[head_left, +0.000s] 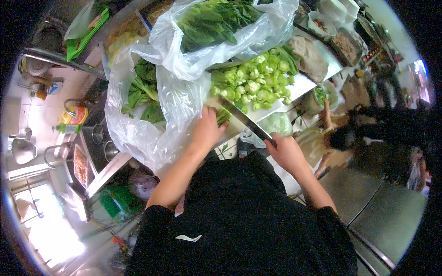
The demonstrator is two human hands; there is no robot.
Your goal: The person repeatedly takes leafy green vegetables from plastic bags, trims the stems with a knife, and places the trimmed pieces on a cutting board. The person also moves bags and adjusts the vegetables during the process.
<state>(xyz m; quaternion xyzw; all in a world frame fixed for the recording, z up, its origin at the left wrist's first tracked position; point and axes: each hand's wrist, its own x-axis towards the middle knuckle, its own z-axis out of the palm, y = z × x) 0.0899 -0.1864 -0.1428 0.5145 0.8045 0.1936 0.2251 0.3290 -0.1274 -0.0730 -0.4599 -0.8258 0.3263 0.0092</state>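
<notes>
My right hand point(287, 152) grips the handle of a long kitchen knife point(246, 120), its blade slanting up and left over the light cutting surface point(232, 127). Beside the blade, my left hand point(209, 127) holds a green leafy vegetable point(223, 116), partly hidden by the fingers. Past the knife lies a heap of pale green cut stem ends point(257, 81), apparently bok choy. Left of my left hand, a clear plastic bag point(179, 114) contains loose green leaves point(141, 93). Another plastic bag point(165, 38) at the far side is full of whole leafy greens point(214, 24).
A brown cloth point(309, 58) lies right of the heap. Bowls point(322, 25) and a tray of food point(343, 46) stand far right. Below them, another person point(336, 132) reaches into a tub of greens point(323, 95). A plastic bag point(276, 125) sits under the counter edge.
</notes>
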